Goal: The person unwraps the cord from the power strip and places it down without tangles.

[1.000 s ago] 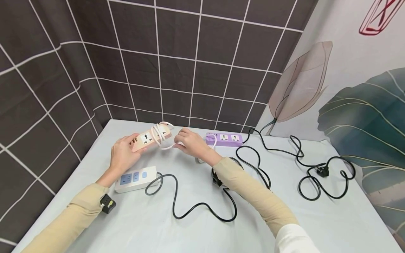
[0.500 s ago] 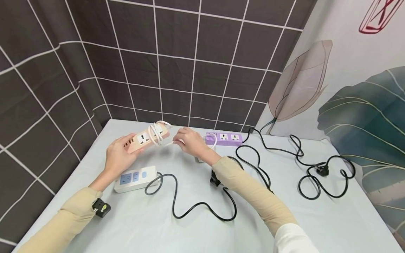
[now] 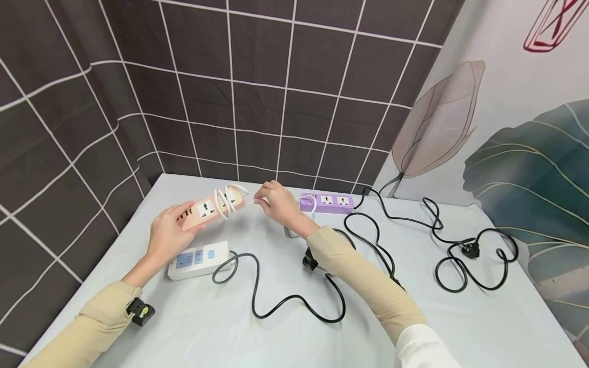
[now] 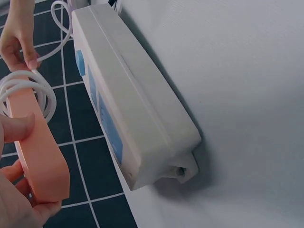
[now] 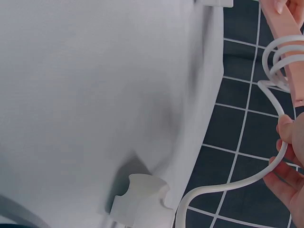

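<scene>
My left hand point(image 3: 167, 230) grips the end of a pink power strip point(image 3: 195, 214) and holds it up, tilted, over the table. Loops of white cord point(image 3: 223, 203) circle the strip's far end. My right hand point(image 3: 278, 203) pinches the same cord a little to the right of the strip, as the right wrist view shows with the cord point(image 5: 280, 156) between thumb and fingers. From there the cord runs to a white plug point(image 5: 145, 202) on the table, mostly hidden by the right forearm in the head view.
A white power strip point(image 3: 220, 259) with blue sockets lies below my left hand, its dark cable point(image 3: 255, 286) snaking to a black plug point(image 3: 310, 259). Near the back edge lies a purple power strip point(image 3: 313, 208); its black cord curls right to another black plug point(image 3: 470, 250).
The left hand has drawn the pink strip slightly left and down. The right hand keeps the cord and has shifted slightly upward; the wound loops now sit differently around the strip.
</scene>
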`<act>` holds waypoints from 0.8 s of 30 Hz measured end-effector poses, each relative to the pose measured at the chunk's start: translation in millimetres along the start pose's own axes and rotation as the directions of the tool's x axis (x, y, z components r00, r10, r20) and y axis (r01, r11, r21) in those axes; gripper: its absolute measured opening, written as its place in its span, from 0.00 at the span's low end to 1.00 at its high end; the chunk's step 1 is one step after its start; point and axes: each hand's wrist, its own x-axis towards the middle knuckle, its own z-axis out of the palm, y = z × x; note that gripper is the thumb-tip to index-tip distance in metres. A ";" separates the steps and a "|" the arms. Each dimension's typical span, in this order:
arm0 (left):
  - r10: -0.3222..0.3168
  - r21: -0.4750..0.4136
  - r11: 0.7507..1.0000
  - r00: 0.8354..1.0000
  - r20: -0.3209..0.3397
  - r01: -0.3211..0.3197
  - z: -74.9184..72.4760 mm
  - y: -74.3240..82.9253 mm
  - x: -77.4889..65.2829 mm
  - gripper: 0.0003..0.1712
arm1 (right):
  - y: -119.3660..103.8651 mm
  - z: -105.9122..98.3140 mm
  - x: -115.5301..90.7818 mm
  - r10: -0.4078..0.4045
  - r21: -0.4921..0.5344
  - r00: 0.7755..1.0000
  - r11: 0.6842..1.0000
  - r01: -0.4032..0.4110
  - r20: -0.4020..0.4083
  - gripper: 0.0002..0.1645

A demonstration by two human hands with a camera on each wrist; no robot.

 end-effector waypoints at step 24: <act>0.064 -0.005 0.998 0.996 0.067 -0.064 6.8 -11.6 -8.6 0.33 | 0.7 -14.1 2.1 0.070 0.009 0.978 0.998 -0.069 -0.197 0.06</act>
